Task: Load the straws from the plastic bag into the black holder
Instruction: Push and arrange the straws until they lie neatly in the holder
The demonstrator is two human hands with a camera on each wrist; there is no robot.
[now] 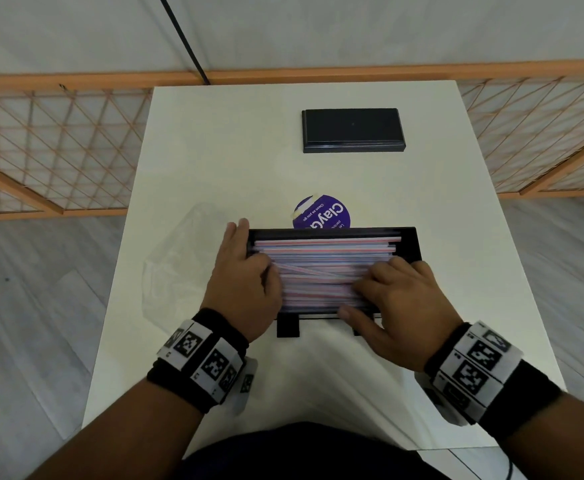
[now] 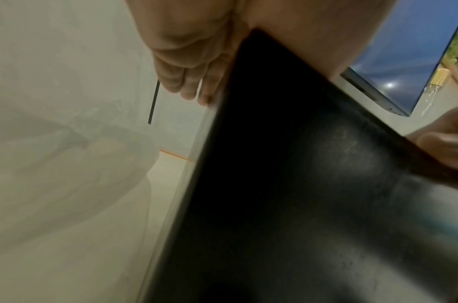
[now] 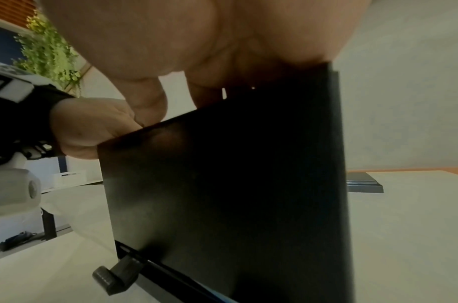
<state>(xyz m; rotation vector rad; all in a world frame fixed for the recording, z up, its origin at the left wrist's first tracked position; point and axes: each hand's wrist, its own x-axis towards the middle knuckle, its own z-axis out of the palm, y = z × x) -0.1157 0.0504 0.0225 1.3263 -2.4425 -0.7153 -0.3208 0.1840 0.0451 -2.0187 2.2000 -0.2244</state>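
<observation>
The black holder (image 1: 412,244) stands open-topped in the middle of the white table, filled with red, white and blue striped straws (image 1: 325,258) lying lengthwise, a few crossed. My left hand (image 1: 245,282) sits over its left end, with the fingers (image 2: 181,82) straight down the outside of the end wall and the thumb on the straws. My right hand (image 1: 398,299) rests on the straws at the right with bent fingers, thumb on the front rim. The wrist views mostly show the holder's dark walls (image 2: 274,184) (image 3: 222,174). The clear plastic bag (image 1: 176,265) lies flat to the holder's left.
A black lid (image 1: 352,128) lies at the far side of the table (image 1: 214,150). A round purple sticker (image 1: 325,213) lies just behind the holder. Two black feet (image 1: 287,325) jut from the holder's front. An orange lattice fence (image 1: 41,150) runs behind the table.
</observation>
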